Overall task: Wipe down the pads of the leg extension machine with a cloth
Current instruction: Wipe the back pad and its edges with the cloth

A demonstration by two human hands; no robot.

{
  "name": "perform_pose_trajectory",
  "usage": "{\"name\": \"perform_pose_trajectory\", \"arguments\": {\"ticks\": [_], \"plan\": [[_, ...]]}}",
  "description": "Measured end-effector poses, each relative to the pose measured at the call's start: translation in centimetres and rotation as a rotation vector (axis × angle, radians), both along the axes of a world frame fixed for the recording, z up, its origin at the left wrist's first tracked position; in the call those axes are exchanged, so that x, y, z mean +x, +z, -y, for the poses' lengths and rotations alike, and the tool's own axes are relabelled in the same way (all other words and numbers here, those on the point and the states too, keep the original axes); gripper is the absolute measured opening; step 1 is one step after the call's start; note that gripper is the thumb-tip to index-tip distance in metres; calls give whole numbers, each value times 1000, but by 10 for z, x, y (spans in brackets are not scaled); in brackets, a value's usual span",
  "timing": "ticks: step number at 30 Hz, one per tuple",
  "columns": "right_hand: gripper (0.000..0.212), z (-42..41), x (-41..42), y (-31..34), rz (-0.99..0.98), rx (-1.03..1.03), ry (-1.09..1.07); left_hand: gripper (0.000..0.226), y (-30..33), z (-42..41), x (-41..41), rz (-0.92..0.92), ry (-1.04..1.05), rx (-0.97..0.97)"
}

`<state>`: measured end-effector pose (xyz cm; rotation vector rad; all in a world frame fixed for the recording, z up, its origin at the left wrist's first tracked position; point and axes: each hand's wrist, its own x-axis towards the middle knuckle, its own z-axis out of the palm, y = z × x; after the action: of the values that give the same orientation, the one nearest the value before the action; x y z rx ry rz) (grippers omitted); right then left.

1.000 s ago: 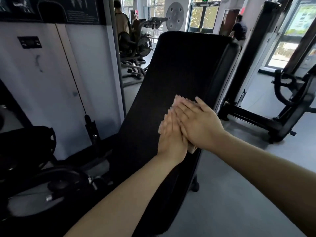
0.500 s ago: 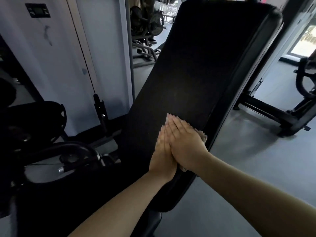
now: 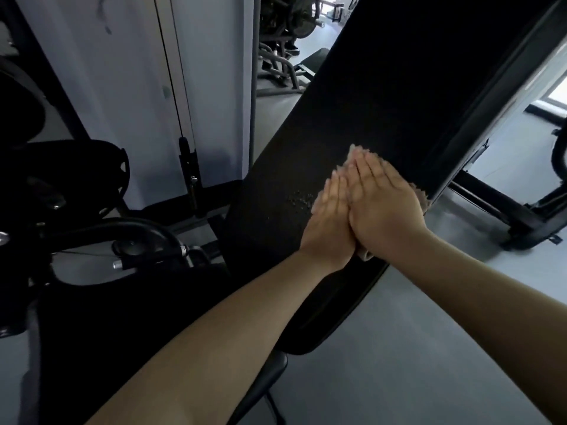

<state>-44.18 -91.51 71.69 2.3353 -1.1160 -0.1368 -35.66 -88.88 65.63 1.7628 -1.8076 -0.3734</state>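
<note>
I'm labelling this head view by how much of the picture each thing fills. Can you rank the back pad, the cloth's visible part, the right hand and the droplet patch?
1. back pad
2. right hand
3 and 4. cloth, mostly hidden under the hands, and droplet patch: too alike to rank.

- We count two hands: the left hand (image 3: 329, 228) and the right hand (image 3: 385, 210), both laid flat with straight fingers.
- We count one cloth (image 3: 422, 196), pale, showing only at its edges beneath the hands.
- We count one long black back pad (image 3: 383, 96), tilted.
- We count one patch of droplets (image 3: 299, 199) on that pad, just left of the left hand.
- We count one black seat pad (image 3: 122, 332) at lower left.
- We count one white weight-stack shroud (image 3: 138, 87) with one cable (image 3: 170, 69) running down it.
- We count one further machine frame (image 3: 521, 222) at right; others in the background are too indistinct to count.
</note>
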Motion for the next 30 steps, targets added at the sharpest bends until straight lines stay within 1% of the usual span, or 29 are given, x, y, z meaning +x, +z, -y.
{"name": "perform_pose_trajectory", "arguments": {"ticks": [2,4,6,9,11,13,14,15,16,17,18,19,20,21,23,24,25,26,28,30], "plan": [[65,-8,5,-19,105,59,0,92,-24,-7,6,143,30,28],[70,-16,12,-40,47,44,18,93,-46,-18,11,199,59,90],[74,-24,20,-65,-73,32,69,92,-68,-32,17,187,67,160],[74,-40,33,-95,-153,110,110,84,-93,-58,23,95,76,258],[76,-51,35,-109,-196,158,159,91,-106,-72,22,43,70,322],[84,-56,33,-118,-267,186,234,100,-118,-81,18,-71,82,381],[87,-56,33,-117,-287,206,248,102,-123,-83,15,-202,124,344],[85,-55,32,-114,-298,240,251,99,-128,-84,11,-350,179,258],[79,-56,32,-108,-278,285,252,90,-130,-85,7,-456,251,168],[69,-56,32,-102,-239,334,255,80,-135,-83,2,-547,330,99],[63,-55,30,-96,-167,366,267,73,-132,-81,-1,-633,402,73],[61,-54,29,-91,-72,357,288,70,-129,-76,-5,-727,460,58],[59,-55,27,-86,10,288,325,67,-128,-68,-7,-752,491,54],[56,-57,23,-79,82,215,322,65,-126,-58,-7,-709,501,72],[49,-57,14,-71,191,146,299,68,-120,-40,-9,-469,543,188],[46,-56,9,-69,211,119,278,70,-115,-33,-11,-385,564,230],[44,-55,4,-67,233,81,256,70,-106,-30,-16,-359,577,226],[43,-54,0,-62,265,46,229,71,-92,-31,-23,-339,568,175],[45,-52,-8,-55,357,7,176,78,-68,-33,-36,-257,499,3],[44,-50,-18,-49,538,9,169,82,-53,-26,-40,-109,383,-148]]}}
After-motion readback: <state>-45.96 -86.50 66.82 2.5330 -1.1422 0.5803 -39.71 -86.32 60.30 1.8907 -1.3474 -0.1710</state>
